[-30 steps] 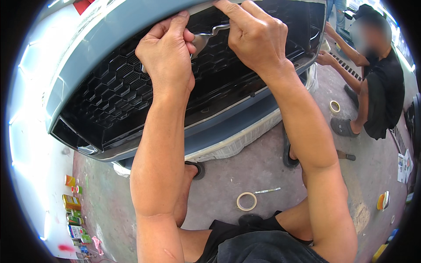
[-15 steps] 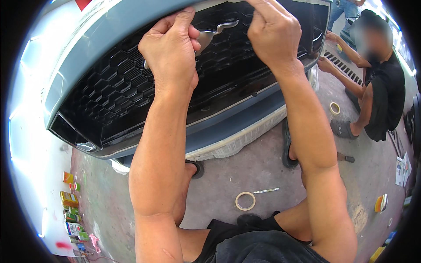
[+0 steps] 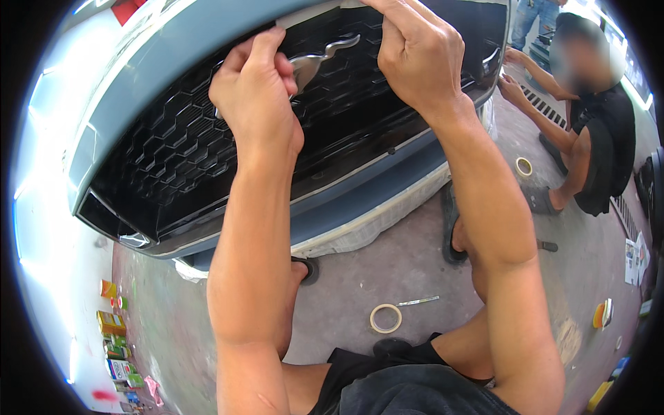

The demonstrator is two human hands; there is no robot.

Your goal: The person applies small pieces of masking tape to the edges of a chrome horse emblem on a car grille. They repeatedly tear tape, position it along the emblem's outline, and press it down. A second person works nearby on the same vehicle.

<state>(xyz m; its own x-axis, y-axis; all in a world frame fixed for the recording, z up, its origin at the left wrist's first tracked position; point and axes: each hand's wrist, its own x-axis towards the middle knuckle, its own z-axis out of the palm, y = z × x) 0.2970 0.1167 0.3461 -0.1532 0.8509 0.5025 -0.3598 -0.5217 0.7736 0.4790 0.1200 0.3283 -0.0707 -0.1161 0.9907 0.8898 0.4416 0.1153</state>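
A pale strip of masking tape [image 3: 315, 15] runs along the top edge of a black honeycomb car grille [image 3: 173, 142]. My left hand [image 3: 256, 86] is closed in a pinch at the strip's left end, thumb up against the edge. Higher and to the right, my right hand [image 3: 422, 55] is also pinched closed on the strip; its fingertips lie at the top rim of the picture and are partly cut off. Between my hands, a silver emblem [image 3: 308, 68] with a wavy tail shows on the grille, partly covered by my left fingers.
Below the grille, pale sheeting [image 3: 360, 232] wraps the grey bumper [image 3: 325, 216]. A tape roll [image 3: 386, 319] and a thin knife-like tool [image 3: 418, 301] lie on the floor. Another person [image 3: 588, 131] crouches at the right, hands at the bumper's end. Cans [image 3: 111, 322] line the left wall.
Both my hands have shifted slightly left in the picture, along with a small turn of the whole view. More of the pale strip shows between them. Both pinches stay closed.
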